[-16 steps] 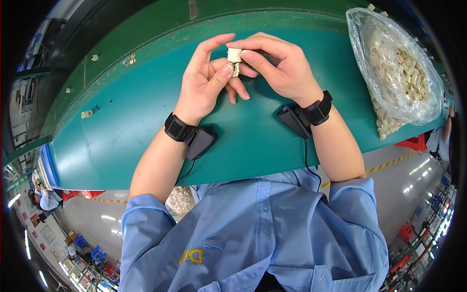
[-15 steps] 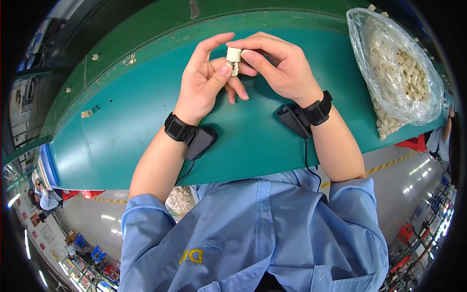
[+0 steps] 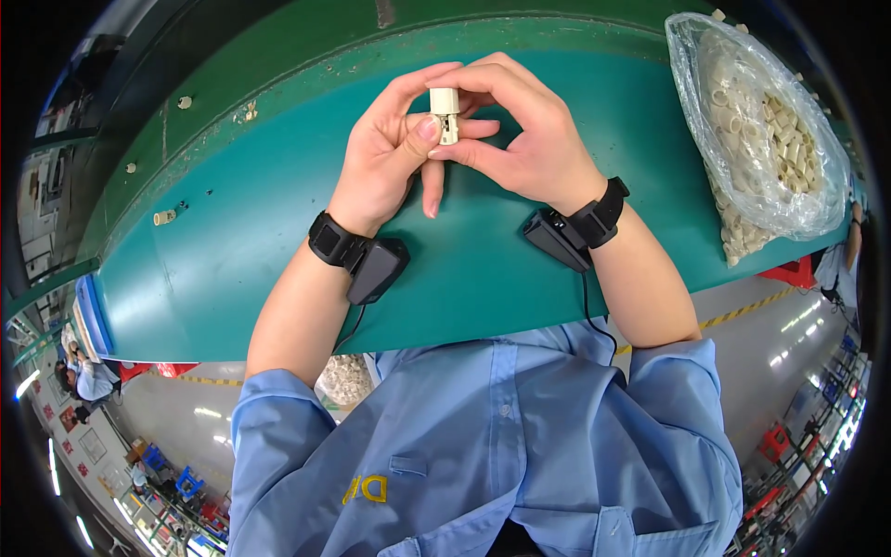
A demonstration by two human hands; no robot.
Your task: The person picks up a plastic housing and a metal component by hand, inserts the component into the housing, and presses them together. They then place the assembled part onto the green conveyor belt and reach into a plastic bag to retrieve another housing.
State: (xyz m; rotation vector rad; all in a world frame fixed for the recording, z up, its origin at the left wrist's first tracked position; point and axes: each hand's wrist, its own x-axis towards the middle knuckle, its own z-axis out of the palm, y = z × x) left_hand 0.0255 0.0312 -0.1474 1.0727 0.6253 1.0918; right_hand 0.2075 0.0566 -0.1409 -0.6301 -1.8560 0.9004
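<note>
A small cream plastic lamp holder (image 3: 445,101) stands upright between my hands, above the green table mat. Its wide round sleeve sits on top of a narrower lower body, where a dark gap and a bit of metal show. My left hand (image 3: 379,156) pinches the lower body with the thumb in front; its other fingers lie behind, partly hidden. My right hand (image 3: 546,139) arches round from the other side. Its index finger presses near the top of the sleeve, and its thumb tip touches the bottom of the body.
A clear plastic bag (image 3: 689,88) full of cream plastic sleeves (image 3: 791,148) lies at the right. One loose cream part (image 3: 164,217) rests at the mat's left, with small dark bits beside it. A blue tray (image 3: 91,314) stands at the left edge. Black devices are strapped to both wrists.
My right thumb has moved down from the side of the sleeve to the bottom of the lower body. The right index finger stays at the top.
</note>
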